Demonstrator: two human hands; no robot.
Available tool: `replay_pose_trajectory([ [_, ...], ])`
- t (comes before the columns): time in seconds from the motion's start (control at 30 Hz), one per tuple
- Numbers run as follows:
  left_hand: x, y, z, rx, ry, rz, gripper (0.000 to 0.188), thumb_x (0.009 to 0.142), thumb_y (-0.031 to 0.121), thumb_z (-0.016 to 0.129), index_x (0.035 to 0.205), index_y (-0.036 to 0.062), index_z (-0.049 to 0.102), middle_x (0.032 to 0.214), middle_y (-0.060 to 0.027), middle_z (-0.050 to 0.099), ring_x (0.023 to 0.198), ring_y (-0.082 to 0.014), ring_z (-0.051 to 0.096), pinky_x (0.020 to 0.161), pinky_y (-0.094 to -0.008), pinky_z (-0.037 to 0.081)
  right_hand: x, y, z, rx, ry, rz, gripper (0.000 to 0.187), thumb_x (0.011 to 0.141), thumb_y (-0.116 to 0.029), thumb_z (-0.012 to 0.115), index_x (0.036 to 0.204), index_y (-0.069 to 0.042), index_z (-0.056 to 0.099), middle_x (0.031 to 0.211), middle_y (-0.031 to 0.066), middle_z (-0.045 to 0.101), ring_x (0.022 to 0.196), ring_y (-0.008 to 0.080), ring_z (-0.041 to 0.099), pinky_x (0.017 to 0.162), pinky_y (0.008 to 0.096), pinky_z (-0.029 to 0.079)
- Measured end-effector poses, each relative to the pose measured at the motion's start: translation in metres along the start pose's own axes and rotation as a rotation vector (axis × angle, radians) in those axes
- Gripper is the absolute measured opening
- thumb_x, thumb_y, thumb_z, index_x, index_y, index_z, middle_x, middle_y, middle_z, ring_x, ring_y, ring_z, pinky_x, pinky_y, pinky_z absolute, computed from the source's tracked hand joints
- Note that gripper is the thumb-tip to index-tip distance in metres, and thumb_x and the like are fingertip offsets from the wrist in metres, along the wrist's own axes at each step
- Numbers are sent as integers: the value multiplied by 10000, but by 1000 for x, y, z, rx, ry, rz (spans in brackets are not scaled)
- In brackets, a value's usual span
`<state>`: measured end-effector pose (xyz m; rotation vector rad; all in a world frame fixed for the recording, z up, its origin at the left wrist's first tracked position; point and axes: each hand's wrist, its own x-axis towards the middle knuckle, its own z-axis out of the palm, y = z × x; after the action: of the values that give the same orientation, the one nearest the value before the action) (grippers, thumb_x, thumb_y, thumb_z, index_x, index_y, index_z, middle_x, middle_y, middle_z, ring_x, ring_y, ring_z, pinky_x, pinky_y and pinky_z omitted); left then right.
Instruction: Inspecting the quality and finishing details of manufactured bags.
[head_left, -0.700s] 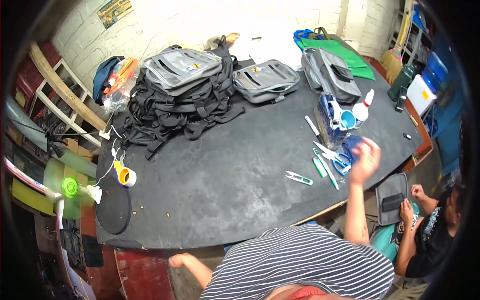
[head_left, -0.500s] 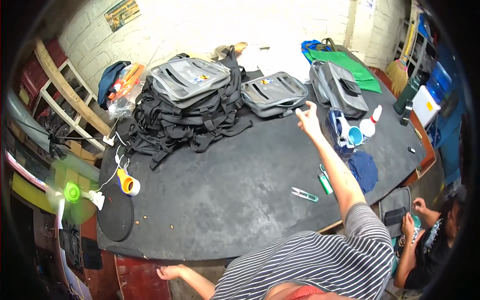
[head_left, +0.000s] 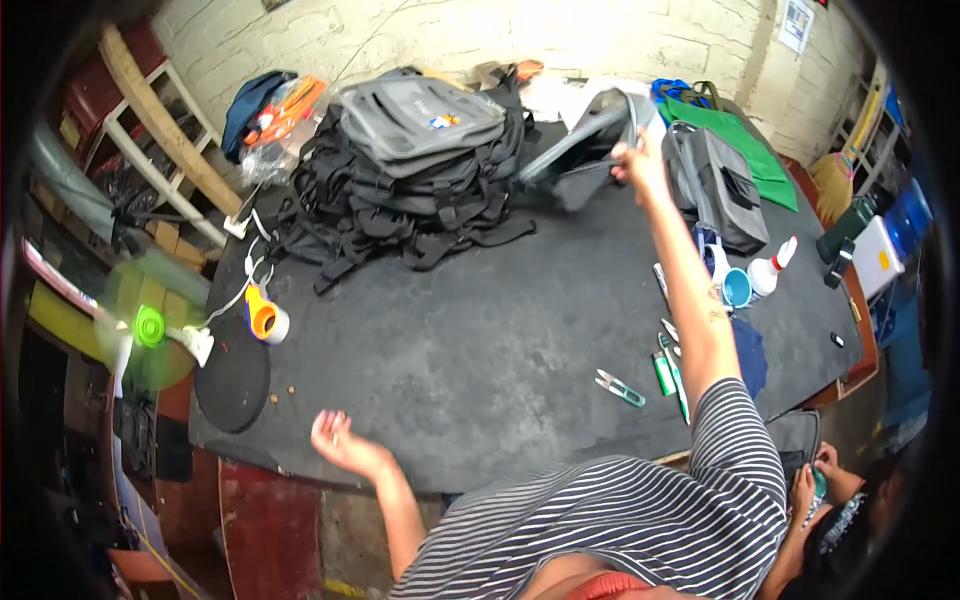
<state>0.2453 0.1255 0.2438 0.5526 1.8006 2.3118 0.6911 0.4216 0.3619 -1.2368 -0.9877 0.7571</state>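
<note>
Toward the back of the dark table my right hand (head_left: 640, 170) grips the edge of a grey and black bag (head_left: 582, 182). The bag is lifted and tilted, slightly blurred, and its dark side faces me. My left hand (head_left: 343, 442) hovers over the near left part of the table, fingers loosely apart and holding nothing. Left of the gripped bag, a similar grey bag (head_left: 420, 125) lies on a heap of black backpacks (head_left: 400, 215). A grey bag with a black buckle flap (head_left: 715, 190) rests just right of my right hand.
Under my right forearm lie thread snips (head_left: 620, 388) and a green lighter-like piece (head_left: 663, 374). A blue cup (head_left: 736, 288) and white bottle (head_left: 768, 272) stand to the right. A tape roll (head_left: 267, 322) and spinning fan (head_left: 150, 327) are left. A co-worker's hands (head_left: 815, 480) are at lower right.
My right hand has taken hold of the grey bag and raised it off the table, tilting it. My left hand has come up from below the front edge to above the table.
</note>
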Motion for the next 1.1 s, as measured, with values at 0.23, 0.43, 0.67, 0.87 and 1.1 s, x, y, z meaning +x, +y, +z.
replay_pose_trajectory([
  [0.23, -42, 71, 57, -10, -601, 530, 350, 823, 9, 576, 1169, 4, 523, 1134, -128, 483, 1082, -247, 484, 960, -359, 391, -115, -153, 1, -634, -763, -520, 328, 838, 0, 532, 1161, -28, 580, 875, 22, 597, 732, 114, 533, 739, 251, 445],
  [0.43, -73, 105, 62, 292, -1160, 721, 727, 691, 173, 724, 1361, 121, 446, 1409, -162, 335, 1293, -333, 331, 1070, -437, 293, -159, -118, 41, -602, -716, -691, 210, 793, -127, 668, 985, -53, 631, 636, 26, 486, 604, 120, 456, 583, 285, 397],
  [0.67, -69, 126, 26, 210, -1030, 878, 537, 592, 19, 507, 1100, 88, 667, 1266, -168, 513, 1258, -363, 380, 1066, -449, 282, -203, -113, 76, -666, -740, -682, 224, 844, -219, 589, 940, -16, 601, 856, 144, 646, 798, 258, 636, 720, 342, 483],
  [0.87, -65, 107, 22, -86, -1354, 474, 397, 611, 152, 626, 974, -6, 650, 1022, -130, 638, 992, -305, 562, 942, -420, 385, -192, -95, 79, -386, -1024, -585, 442, 878, -252, 624, 1258, -74, 488, 1112, 87, 572, 901, 159, 574, 782, 317, 478],
  [1.1, -49, 93, 6, -30, -1325, 502, 405, 554, 378, 695, 848, 109, 766, 1503, -272, 208, 1413, -424, -101, 1099, -535, -64, -170, -69, -7, -195, -994, -342, 368, 854, -350, 626, 959, 3, 614, 902, 29, 615, 874, 115, 562, 801, 265, 445],
])
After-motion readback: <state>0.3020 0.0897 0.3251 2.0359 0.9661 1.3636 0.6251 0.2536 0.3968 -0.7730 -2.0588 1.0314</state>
